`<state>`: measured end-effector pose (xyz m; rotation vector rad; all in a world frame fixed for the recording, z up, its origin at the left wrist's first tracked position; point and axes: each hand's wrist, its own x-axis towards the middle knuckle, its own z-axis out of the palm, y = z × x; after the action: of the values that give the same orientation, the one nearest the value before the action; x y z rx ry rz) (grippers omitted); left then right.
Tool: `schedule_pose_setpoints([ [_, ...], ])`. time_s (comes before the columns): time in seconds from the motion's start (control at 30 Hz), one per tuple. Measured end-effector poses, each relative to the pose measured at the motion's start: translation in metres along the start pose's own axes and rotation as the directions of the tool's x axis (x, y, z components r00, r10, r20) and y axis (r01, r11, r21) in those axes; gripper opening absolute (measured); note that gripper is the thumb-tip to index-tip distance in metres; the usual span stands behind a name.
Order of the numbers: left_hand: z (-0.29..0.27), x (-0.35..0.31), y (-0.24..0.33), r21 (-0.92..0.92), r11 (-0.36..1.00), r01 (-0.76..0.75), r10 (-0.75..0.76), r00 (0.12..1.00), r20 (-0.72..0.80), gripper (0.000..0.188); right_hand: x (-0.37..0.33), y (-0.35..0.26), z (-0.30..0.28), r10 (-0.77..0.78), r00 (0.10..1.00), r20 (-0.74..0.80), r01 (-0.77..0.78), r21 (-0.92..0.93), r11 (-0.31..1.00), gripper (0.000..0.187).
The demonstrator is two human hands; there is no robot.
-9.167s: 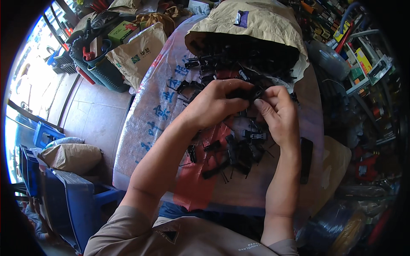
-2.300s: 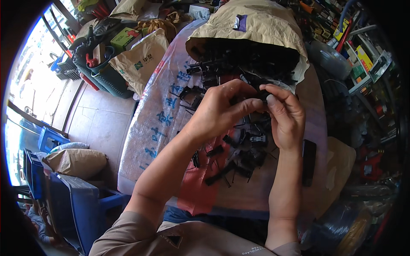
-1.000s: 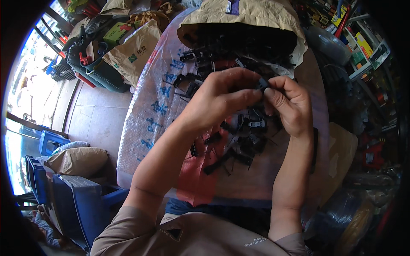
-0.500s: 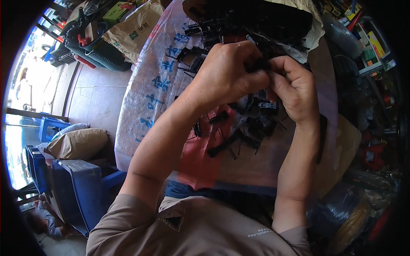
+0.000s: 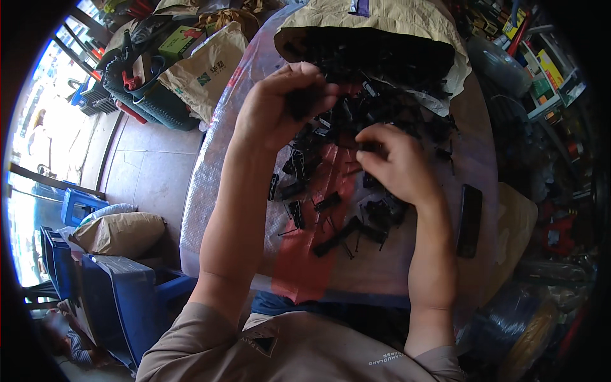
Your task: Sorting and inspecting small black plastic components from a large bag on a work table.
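Observation:
Black plastic parts (image 5: pixel 328 202), several with thin pins or screws sticking out, lie scattered over a woven sheet (image 5: pixel 210 165) with a red stripe. Over the far left of the pile, my left hand (image 5: pixel 280 105) is curled, and something dark in its palm is too shadowed to name. My right hand (image 5: pixel 401 162) is lower and to the right, among the parts, thumb and forefinger bent toward each other. What lies between them is dark and cannot be made out. Beyond both hands, a paper sack (image 5: pixel 382 18) gapes toward me with more black parts in its mouth.
A black phone-like slab (image 5: pixel 470 219) lies to the right. Further right are crowded shelves (image 5: pixel 554 95) and a clear-wrapped roll (image 5: pixel 509 325). On the left are a dark green tub (image 5: pixel 153 105), a stuffed sack (image 5: pixel 121 232) and a blue plastic chair (image 5: pixel 130 286). Another person (image 5: pixel 76 337) is at lower left.
My hands, together over the pile before, have come apart. The left moved left; the right moved down and slightly left. The sack's mouth and the phone-like slab show more fully now.

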<state>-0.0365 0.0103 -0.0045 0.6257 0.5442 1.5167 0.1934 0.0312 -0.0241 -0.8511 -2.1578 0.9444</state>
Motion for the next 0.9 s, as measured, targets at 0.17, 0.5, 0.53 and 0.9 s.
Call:
schedule_pose_setpoints([
  [0.17, 0.027, -0.011, -0.012, 0.421, 0.9, -0.109, 0.095, 0.994, 0.056, 0.005, 0.007, -0.016, -0.029, 0.299, 0.924, -0.237, -0.101, 0.603, 0.791, 0.014],
  [0.5, 0.062, -0.026, -0.038, 0.89, 0.286, -0.354, 0.179, 0.932, 0.314, 0.041, 0.004, -0.021, -0.028, 0.282, 0.926, -0.252, -0.05, 0.657, 0.752, 0.021],
  [0.53, 0.064, -0.027, -0.038, 0.89, 0.336, -0.309, 0.161, 0.95, 0.269, 0.037, 0.004, -0.021, -0.029, 0.26, 0.935, -0.242, -0.044, 0.647, 0.761, 0.023],
  [0.9, 0.065, -0.029, -0.038, 0.769, 0.573, -0.284, 0.188, 0.959, 0.214, 0.026, 0.0, -0.022, -0.033, 0.078, 0.978, -0.193, 0.05, 0.581, 0.812, 0.024],
])
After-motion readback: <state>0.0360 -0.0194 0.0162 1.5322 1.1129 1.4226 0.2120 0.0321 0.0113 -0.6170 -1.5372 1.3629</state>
